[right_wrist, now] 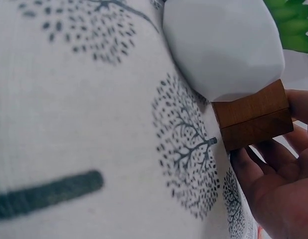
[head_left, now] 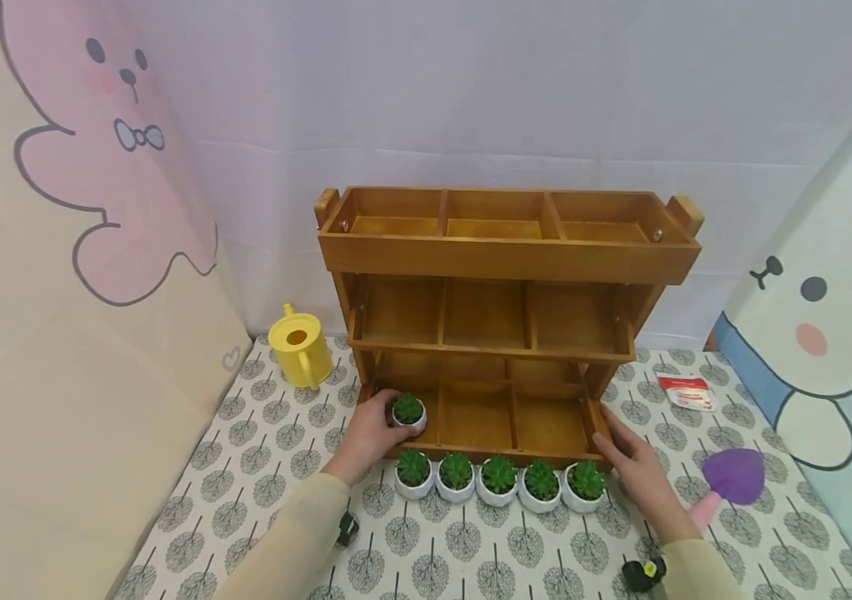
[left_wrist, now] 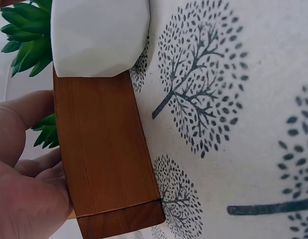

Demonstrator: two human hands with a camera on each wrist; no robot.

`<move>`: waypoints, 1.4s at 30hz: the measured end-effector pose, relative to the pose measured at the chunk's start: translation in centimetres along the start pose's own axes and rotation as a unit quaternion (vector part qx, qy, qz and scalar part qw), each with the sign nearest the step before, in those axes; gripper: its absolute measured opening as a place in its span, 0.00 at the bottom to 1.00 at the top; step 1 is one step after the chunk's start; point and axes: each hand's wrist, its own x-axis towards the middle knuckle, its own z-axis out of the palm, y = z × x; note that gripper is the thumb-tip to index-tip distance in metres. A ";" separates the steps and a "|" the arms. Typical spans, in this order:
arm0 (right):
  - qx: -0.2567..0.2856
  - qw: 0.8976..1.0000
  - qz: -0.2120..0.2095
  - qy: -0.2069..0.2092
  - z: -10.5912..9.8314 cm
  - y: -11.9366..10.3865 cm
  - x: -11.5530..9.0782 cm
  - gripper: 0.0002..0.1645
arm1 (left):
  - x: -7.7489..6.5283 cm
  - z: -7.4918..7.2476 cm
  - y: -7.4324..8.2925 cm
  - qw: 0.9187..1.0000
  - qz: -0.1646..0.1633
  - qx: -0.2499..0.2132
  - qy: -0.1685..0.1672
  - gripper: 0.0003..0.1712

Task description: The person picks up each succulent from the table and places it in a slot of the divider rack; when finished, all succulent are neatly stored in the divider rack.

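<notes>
My left hand (head_left: 375,429) pinches a small potted succulent (head_left: 409,412) in a white pot, inside the bottom left compartment of a three-tier wooden shelf (head_left: 508,260). In the left wrist view the shelf's front board (left_wrist: 104,144) hides most of that plant. On the other side, my right hand (head_left: 639,471) grips the right end of the bottom tier, thumb over the edge and fingers outside. Several more succulents in white faceted pots (head_left: 497,492) stand in a row along the shelf's front. The row's right end pot (right_wrist: 224,45) sits close to my right hand in the right wrist view.
A yellow watering can (head_left: 298,354) stands left of the shelf. To the right lie a red and white packet (head_left: 687,392) and a toy shovel (head_left: 735,475) with a purple blade and pink handle. Tree-patterned cloth (head_left: 246,500) covers the table, with printed curtains around it.
</notes>
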 end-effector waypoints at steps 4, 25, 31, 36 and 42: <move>-0.009 1.000 -0.001 0.003 0.0 0.0 0.0 0.45 | -0.4 -0.1 -0.1 1.000 0.014 -0.020 0.007 0.37; 0.010 1.000 -0.008 0.009 0.0 0.2 0.0 0.45 | -4.6 -1.1 -0.1 0.990 0.037 -0.129 0.038 0.34; 0.021 1.000 -0.021 0.011 0.0 0.2 0.0 0.44 | -6.3 -1.3 0.1 0.989 0.037 -0.138 0.044 0.33; 0.020 1.000 -0.018 0.009 0.1 0.2 -0.1 0.44 | -7.4 -1.1 -0.3 0.985 0.049 -0.158 0.047 0.29; 0.022 1.000 -0.020 0.008 0.1 0.2 0.0 0.44 | -8.7 -0.6 -0.6 0.983 0.041 -0.172 0.052 0.28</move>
